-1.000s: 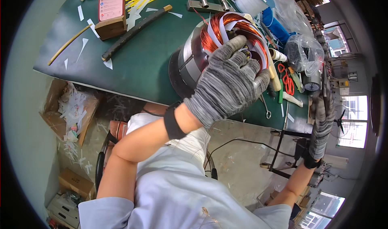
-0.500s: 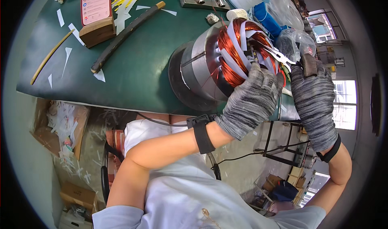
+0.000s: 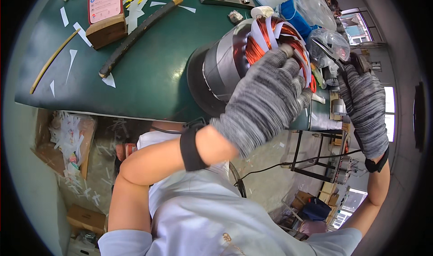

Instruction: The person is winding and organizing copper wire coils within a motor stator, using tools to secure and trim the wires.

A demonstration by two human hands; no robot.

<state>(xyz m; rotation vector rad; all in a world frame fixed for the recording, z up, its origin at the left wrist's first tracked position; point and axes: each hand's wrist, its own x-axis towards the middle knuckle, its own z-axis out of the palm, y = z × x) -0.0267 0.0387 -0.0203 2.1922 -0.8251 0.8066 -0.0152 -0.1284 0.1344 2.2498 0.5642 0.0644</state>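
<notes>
Tool (image 3: pixel 333 55) gripped in my right hand (image 3: pixel 366 104); left hand (image 3: pixel 266 98) covers copper windings (image 3: pixel 254 52), likely steadying them; its grip I can't judge

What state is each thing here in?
Copper coils: partly wrapped with white strips
Left hand: gloved, over the coils
Right hand: gloved, holding a slim tool
Slim tool: held; open or shut unclear
Phone: screen lit
Plastic bag: crumpled
Scrap box: open, holding white scraps
</notes>
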